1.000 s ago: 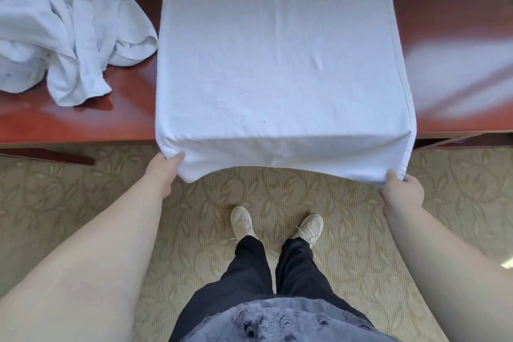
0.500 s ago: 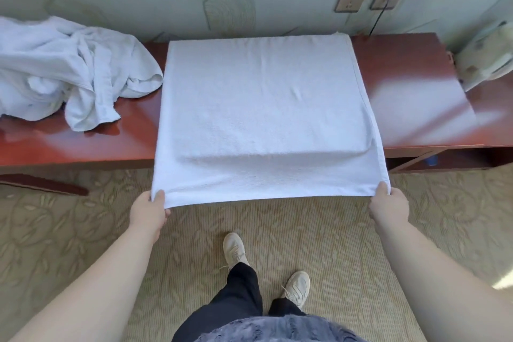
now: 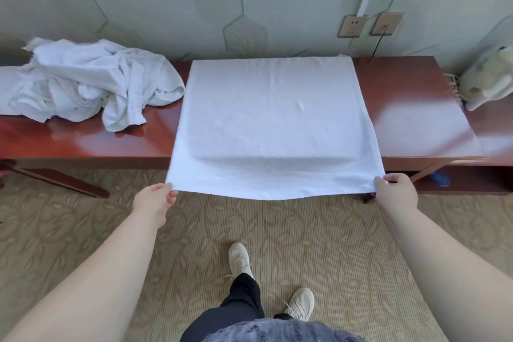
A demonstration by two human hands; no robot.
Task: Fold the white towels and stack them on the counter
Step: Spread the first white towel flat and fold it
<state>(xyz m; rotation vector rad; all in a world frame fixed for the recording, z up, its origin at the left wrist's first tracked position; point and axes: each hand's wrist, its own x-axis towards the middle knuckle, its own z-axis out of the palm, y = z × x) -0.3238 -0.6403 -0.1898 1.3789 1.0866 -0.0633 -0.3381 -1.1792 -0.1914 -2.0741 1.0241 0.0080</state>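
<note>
I have the white towel (image 3: pixel 272 119) spread flat across the counter (image 3: pixel 83 141) in the middle of the frame, its far edge up by the wall and its near edge hanging off the front, held out over the carpet. My left hand (image 3: pixel 155 198), at centre left, pinches the near left corner, the fingers (image 3: pixel 170 193) curled onto the hem. My right hand (image 3: pixel 394 189), at centre right, grips the near right corner the same way. The cloth between them sags a little in the middle. I judge this to be the start of the first fold on this towel: the sheet is laid out and squared, with both corners in hand. The next move, as I read it, calls for lifting both corners together and carrying the near edge up to the far edge, keeping them level so the hems meet and the side borders line up. A heap of unfolded towels (image 3: pixel 83 83) lies at the upper left on the counter, just beside this one, and I see no folded stack yet, so most of the job looks ahead of me.
</note>
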